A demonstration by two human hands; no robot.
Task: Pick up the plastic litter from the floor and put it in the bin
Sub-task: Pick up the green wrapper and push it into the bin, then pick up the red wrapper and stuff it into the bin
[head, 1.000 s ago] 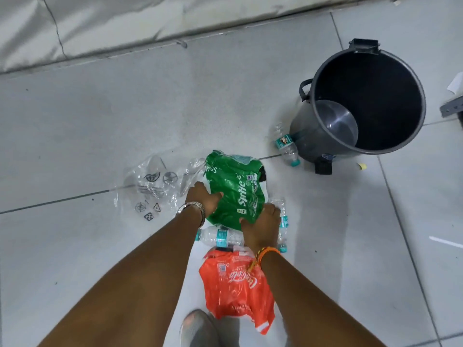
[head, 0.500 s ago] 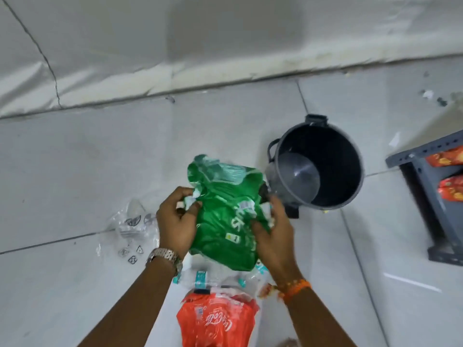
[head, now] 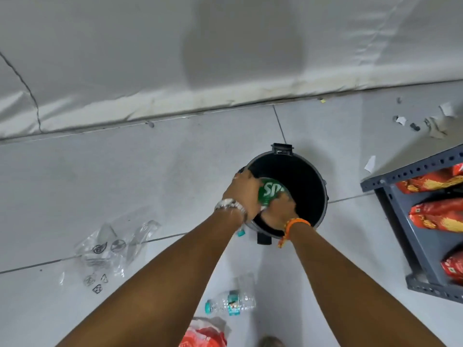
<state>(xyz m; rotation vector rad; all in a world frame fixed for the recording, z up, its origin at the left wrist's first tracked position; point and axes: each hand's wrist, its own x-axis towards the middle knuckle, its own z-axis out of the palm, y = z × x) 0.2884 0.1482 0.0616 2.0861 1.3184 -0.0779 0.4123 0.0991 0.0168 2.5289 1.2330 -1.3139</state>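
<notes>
A crumpled green plastic wrapper [head: 271, 193] with white lettering sits squeezed between both my hands, over the open mouth of the dark grey bin [head: 316, 181]. My left hand [head: 245, 191] grips it from the left, over the bin's near-left rim. My right hand [head: 280, 213] holds it from below, inside the rim. On the floor lie a clear plastic bag [head: 110, 251] with printed symbols, a clear bottle [head: 231, 304] with a teal cap, and a red plastic wrapper [head: 204, 337] at the bottom edge.
A grey metal rack [head: 411, 221] with orange-red packets stands at the right. A grey padded wall [head: 175, 71] runs along the back. Paper scraps [head: 437, 123] lie at the far right. Another teal bottle cap [head: 241, 233] peeks out beside the bin. My shoe tip [head: 270, 342] shows at the bottom.
Both hands lifted the green wrapper off the floor and carried it right and forward to the bin's mouth. The view rose, and the rack came into sight.
</notes>
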